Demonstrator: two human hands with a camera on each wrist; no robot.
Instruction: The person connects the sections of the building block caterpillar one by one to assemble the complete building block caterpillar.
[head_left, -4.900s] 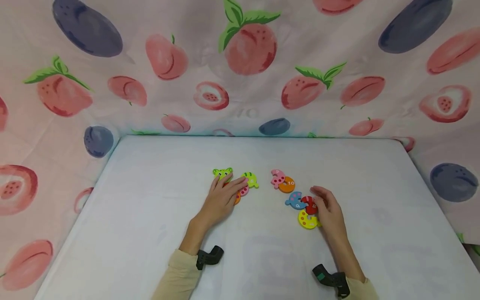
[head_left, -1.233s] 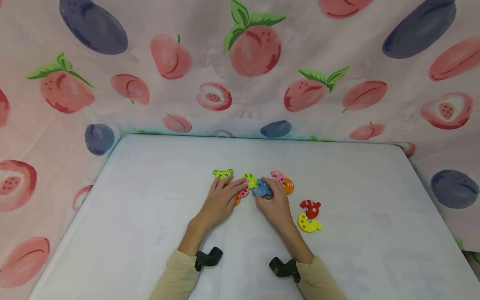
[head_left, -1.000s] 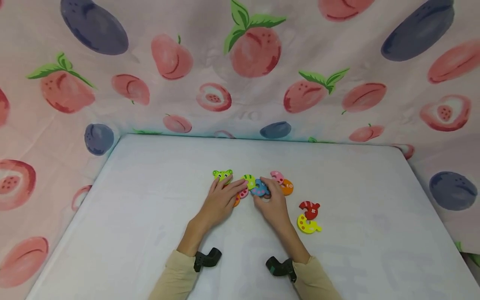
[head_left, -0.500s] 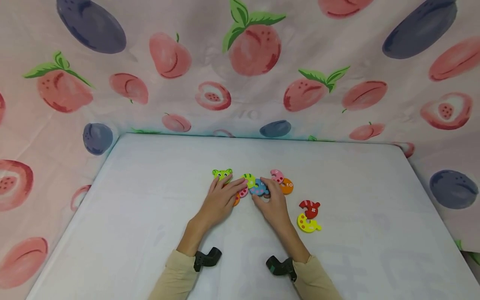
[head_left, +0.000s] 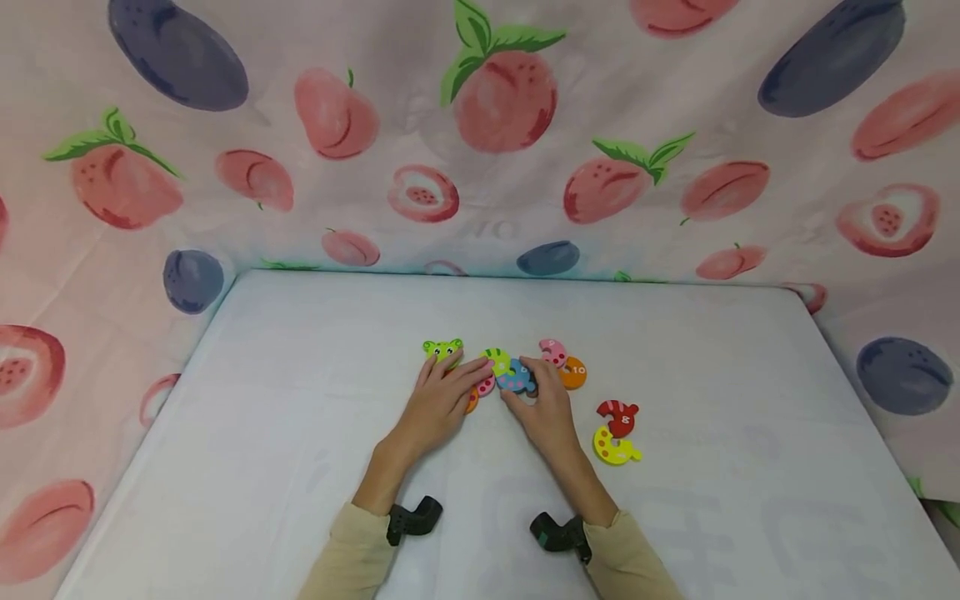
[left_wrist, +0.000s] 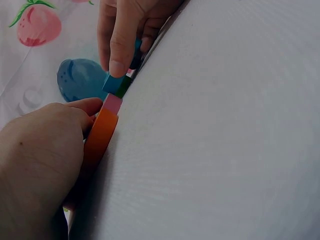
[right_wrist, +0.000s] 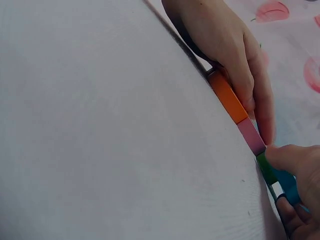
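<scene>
Since earlier, we see the right hand [head_left: 551,410] and blue piece [head_left: 514,380] shifted toward nine o'clock across the table [head_left: 285,400]. The left hand [head_left: 437,405], fingers extended, rests over the pink piece [head_left: 487,386]; the right pinches the blue piece at four o'clock of the green-striped piece [head_left: 496,358].

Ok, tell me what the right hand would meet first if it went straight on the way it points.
The right hand would likely meet the green striped piece, just past the blue piece it pinches; the two seem to touch, though depth there is unclear.
</scene>
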